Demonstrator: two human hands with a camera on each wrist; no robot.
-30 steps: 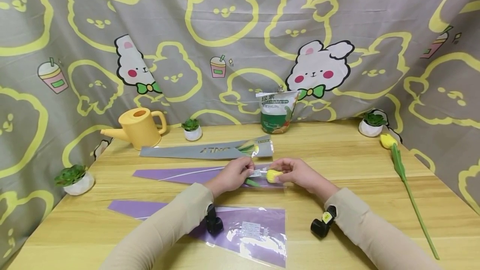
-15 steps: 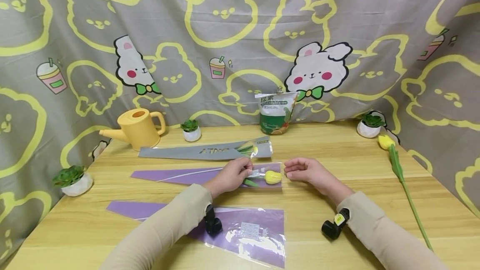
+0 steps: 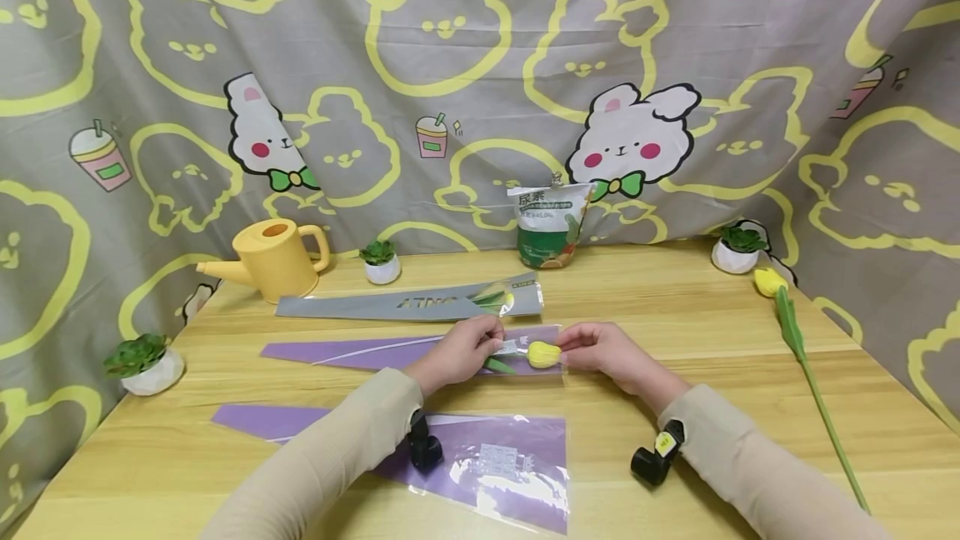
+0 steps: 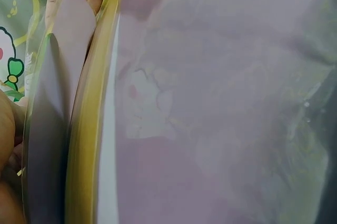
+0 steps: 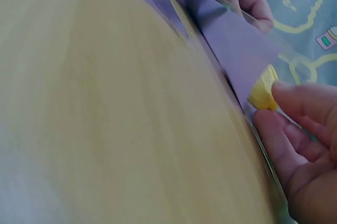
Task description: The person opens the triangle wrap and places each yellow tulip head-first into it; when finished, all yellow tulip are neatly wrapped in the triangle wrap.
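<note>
A purple flower sleeve [image 3: 337, 352] with a clear front lies across the middle of the table. My left hand [image 3: 467, 350] pinches its upper edge near a small printed label [image 3: 507, 347]. A yellow tulip [image 3: 543, 354] has its head at the sleeve's wide right end, with a green leaf [image 3: 498, 366] showing below my left fingers. From the right, my right hand [image 3: 600, 350] holds the tip of the tulip head between thumb and fingers. The right wrist view shows the yellow petals [image 5: 263, 91] at those fingertips; the stem is mostly hidden.
A second purple sleeve [image 3: 525, 473] lies nearer me, partly under my left forearm. Behind is a grey sleeve [image 3: 360, 306] with a tulip inside. A loose tulip [image 3: 791, 327] lies at right. A watering can [image 3: 276, 261], a pouch [image 3: 551, 227] and small potted plants [image 3: 381, 263] stand along the back.
My right hand left the tulip head and drew off to the right, then came back to its tip. The left hand has stayed on the sleeve.
</note>
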